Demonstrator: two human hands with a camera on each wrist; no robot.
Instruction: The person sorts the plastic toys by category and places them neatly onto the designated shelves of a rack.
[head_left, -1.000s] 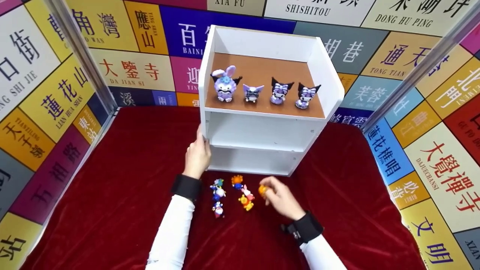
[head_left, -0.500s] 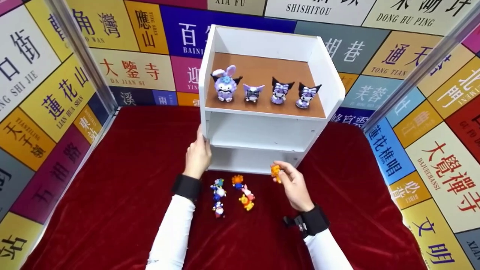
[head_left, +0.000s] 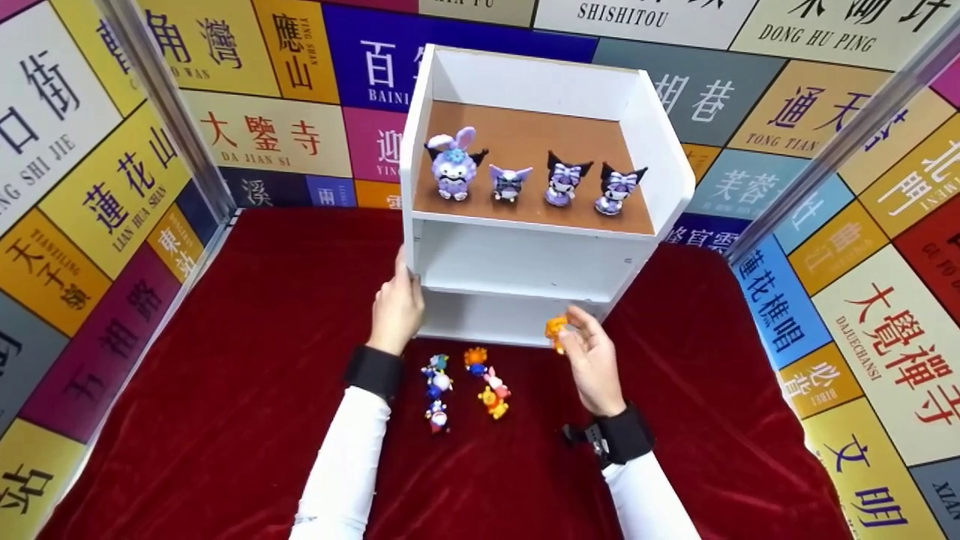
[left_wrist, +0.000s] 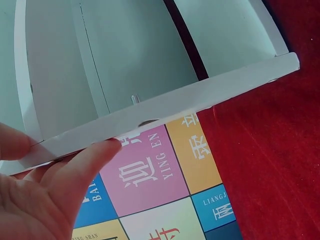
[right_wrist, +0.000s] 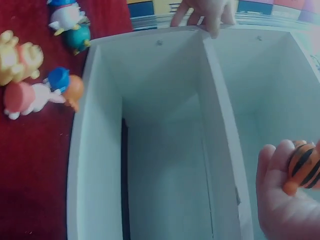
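Note:
My left hand grips the left side panel of a small white shelf unit. In the left wrist view the fingers lie against that panel's outer face and its front edge. My right hand pinches an orange tiger figurine in front of the bottom compartment's right end. Black stripes show on the tiger figurine in the right wrist view; part of it runs out of frame. Four purple figurines stand in a row on the brown top shelf.
On the red velvet cloth lie blue-and-white figurines, an orange-and-blue figurine, a pink figurine and a yellow bear figurine. Panels with printed characters stand behind and beside the cloth.
My right hand has lifted the tiger figurine off the cloth and moved it up and right toward the shelf unit. The left hand stays on the side panel.

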